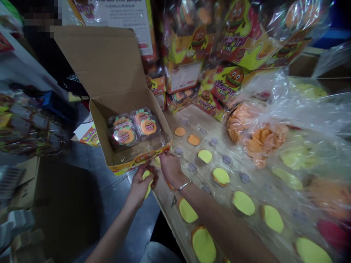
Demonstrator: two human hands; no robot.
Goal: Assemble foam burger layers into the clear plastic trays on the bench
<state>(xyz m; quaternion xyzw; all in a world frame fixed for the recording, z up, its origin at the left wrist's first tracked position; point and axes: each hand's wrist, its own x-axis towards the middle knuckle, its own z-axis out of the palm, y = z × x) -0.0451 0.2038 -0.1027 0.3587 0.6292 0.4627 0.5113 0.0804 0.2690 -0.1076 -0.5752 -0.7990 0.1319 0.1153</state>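
Observation:
An open cardboard box (98, 120) with its lid up holds several small clear tubs (124, 134) of burger-shaped sweets. My left hand (141, 184) is just below the box's front edge, closed on a yellow-green sweet disc (147, 175). My right hand (170, 167), with a metal bangle at the wrist, is beside it at the box's front right corner, its fingers curled and hidden under the box rim. Yellow-green and orange discs (221, 176) lie in rows on a plastic-covered table (263, 190) to the right.
Clear bags of orange discs (255, 135) and yellow pieces sit at the back right of the table. Stacked burger-print cartons (230, 84) fill the back. A person in dark clothes stands at top left. Cardboard and packs (89, 136) lie on the floor at left.

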